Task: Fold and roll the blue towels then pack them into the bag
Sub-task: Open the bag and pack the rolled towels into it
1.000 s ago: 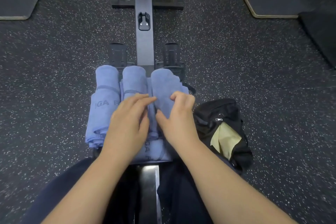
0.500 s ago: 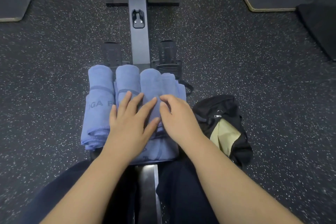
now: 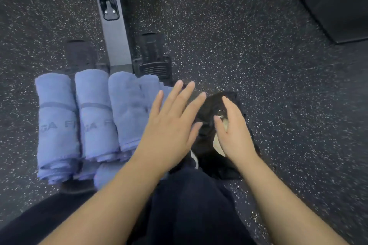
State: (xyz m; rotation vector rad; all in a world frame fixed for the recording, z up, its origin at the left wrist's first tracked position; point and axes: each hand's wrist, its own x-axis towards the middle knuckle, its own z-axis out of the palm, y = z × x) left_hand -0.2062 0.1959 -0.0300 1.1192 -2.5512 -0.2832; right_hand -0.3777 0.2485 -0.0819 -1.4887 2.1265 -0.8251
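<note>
Now, with both your left hand (image 3: 169, 127) and right hand (image 3: 233, 133) spread and holding nothing over the bag (image 3: 209, 157), take the soft, light towels (image 3: 93, 117) lying left of it around their middles

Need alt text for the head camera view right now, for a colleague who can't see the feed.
Both hands, left hand and right hand, reach open-fingered over a black bag on the speckled floor. To their left, rolled blue towels lie side by side, unpacked.
</note>
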